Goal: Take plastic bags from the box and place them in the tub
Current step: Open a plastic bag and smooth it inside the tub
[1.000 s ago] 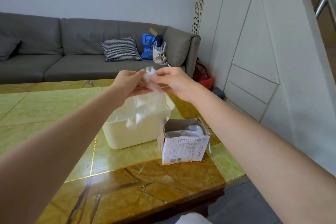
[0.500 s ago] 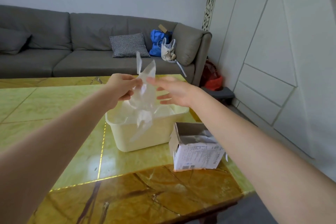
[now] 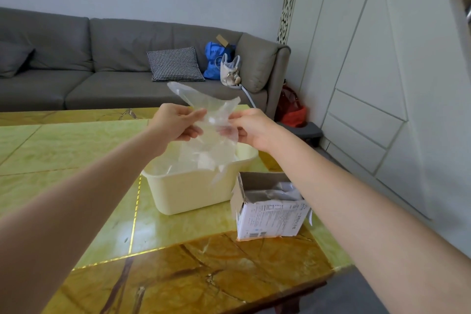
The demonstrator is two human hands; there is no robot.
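Note:
A clear plastic bag [image 3: 209, 120] hangs in the air above the cream tub [image 3: 193, 194]. My left hand [image 3: 175, 122] pinches its left side and my right hand [image 3: 252, 130] pinches its right side, stretching it between them. The bag's lower end droops into the tub, where more clear plastic lies. An open white cardboard box [image 3: 270, 214] stands to the right of the tub, with crumpled bags showing inside; my right forearm passes over it.
Tub and box stand on a glossy yellow-green marble table [image 3: 76, 160], whose front right corner is near the box. Behind it runs a grey sofa [image 3: 102, 64] with a checked cushion and bags. White cabinet panels [image 3: 369, 84] fill the right side.
One second ago both hands held the bag bunched together. Half a second ago the right hand had let go and opened. Now it pinches the bag again and the bag is spread wider.

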